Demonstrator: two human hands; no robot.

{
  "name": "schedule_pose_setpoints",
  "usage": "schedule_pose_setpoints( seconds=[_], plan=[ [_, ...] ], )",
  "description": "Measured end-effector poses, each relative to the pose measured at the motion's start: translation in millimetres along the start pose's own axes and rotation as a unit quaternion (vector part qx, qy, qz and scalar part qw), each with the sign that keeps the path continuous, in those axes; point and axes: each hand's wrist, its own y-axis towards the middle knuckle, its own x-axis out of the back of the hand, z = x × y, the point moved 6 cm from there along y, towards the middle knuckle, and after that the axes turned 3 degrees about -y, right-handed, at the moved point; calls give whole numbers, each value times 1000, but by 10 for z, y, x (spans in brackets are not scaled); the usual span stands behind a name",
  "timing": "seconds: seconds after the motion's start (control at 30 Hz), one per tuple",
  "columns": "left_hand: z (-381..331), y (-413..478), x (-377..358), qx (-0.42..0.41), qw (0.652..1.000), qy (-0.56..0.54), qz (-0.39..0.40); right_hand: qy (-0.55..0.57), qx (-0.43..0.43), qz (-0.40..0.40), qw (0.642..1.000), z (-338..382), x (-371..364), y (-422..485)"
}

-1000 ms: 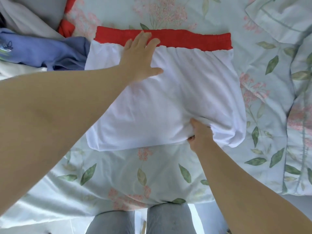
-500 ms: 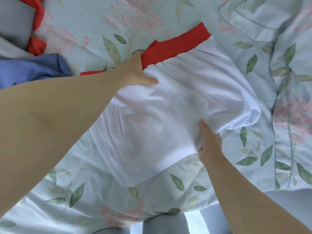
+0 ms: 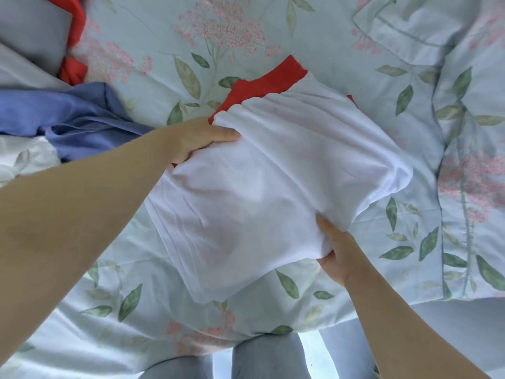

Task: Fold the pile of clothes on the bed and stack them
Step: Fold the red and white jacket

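1: One surface is doing all the holding in the head view: the floral bedspread [image 3: 164,50] is carrying every garment. What is lying on it?

2: The white garment [image 3: 267,187] is sitting mid-bed, folded into a thick bundle. Its red waistband [image 3: 267,83] is pointing toward the far side. The cloth is rippling across the top and bulging into a rounded fold on the right. The near corner is sagging toward the person. Whether the bundle is lifting clear of the bedspread, I cannot tell.

1: Hands?

2: Both are grasping it. The left hand [image 3: 196,138] is gripping the far-left edge just below the waistband, with the thumb lying on top of the white cloth and the fingers going underneath, out of sight. The right hand [image 3: 338,255] is clutching the near-right edge, thumb pressing on top and fingers curling under the fold.

1: Surroundings?

2: A blue garment [image 3: 68,116] is lying crumpled at the left, just beside the left forearm, which is crossing in front of part of it. Some white cloth [image 3: 24,157] is showing below it at the frame edge. A red garment [image 3: 73,69] is peeking out beside a grey item [image 3: 30,31] in the far-left corner. A pillow [image 3: 437,28] in matching floral print is lying at the right, near the bundle's bulging side. The person's legs [image 3: 267,356], in grey trousers, are showing at the bottom, against the bed's near edge.
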Motion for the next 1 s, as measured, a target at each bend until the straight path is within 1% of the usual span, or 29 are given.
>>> schedule_pose_setpoints(
  seconds=[0.1,0.17,0.23,0.27,0.33,0.4,0.47,0.5,0.57,0.6,0.67,0.77,0.83,0.93,0.97,1.0],
  plan=[
    [50,-279,99,-35,995,-91,-2,42,20,51,998,214,-115,-148],
    [51,-471,160,-43,986,-158,-22,66,75,88,991,496,-240,-276],
    [21,-650,204,-45,975,-210,-62,68,145,128,979,822,-401,-417],
    [-21,-733,235,-53,966,-236,-88,53,168,146,974,964,-500,-486],
    [-129,-902,295,-97,950,-268,-125,-4,198,172,965,1201,-707,-626],
    [-236,-1106,338,-154,929,-308,-132,-59,226,181,955,1400,-877,-766],
    [-273,-1308,399,-207,913,-328,-123,-82,261,183,944,1550,-970,-898],
    [-250,-1396,437,-228,911,-322,-119,-88,276,184,939,1595,-993,-966],
    [-151,-1574,488,-258,911,-303,-105,-104,294,176,934,1587,-979,-1062],
    [-57,-1640,493,-264,919,-278,-90,-113,296,167,934,1536,-941,-1087],
    [265,-1701,452,-255,937,-228,-70,-144,278,149,938,1328,-840,-1106],
    [936,-1731,253,-200,963,-161,-85,-245,243,94,934,883,-545,-1010],
    [1449,-1734,95,-124,979,-126,-99,-320,193,49,926,519,-277,-882],
    [2189,-1782,-187,8,995,-78,-56,-401,93,-9,911,-52,158,-712],
    [2382,-1807,-282,49,996,-60,-41,-424,70,-24,903,-206,276,-691],
    [2518,-1837,-344,75,995,-59,-41,-440,49,-36,896,-326,374,-682]
  ],
)
